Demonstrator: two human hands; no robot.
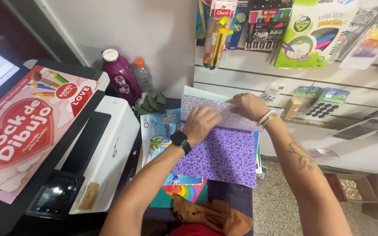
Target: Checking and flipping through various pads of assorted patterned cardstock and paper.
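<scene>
Purple bubble-patterned paper (219,114) folded under both hands (226,116).

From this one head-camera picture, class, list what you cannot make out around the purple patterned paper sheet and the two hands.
- Left hand: blurred; its fingers' grip cannot be told.
- Right hand: fingertips hidden behind the folded edge of the purple bubble-patterned paper sheet.
- Colourful sheets beneath: mostly covered by the purple sheet.
- Brown cloth: cut off by the bottom edge.
</scene>
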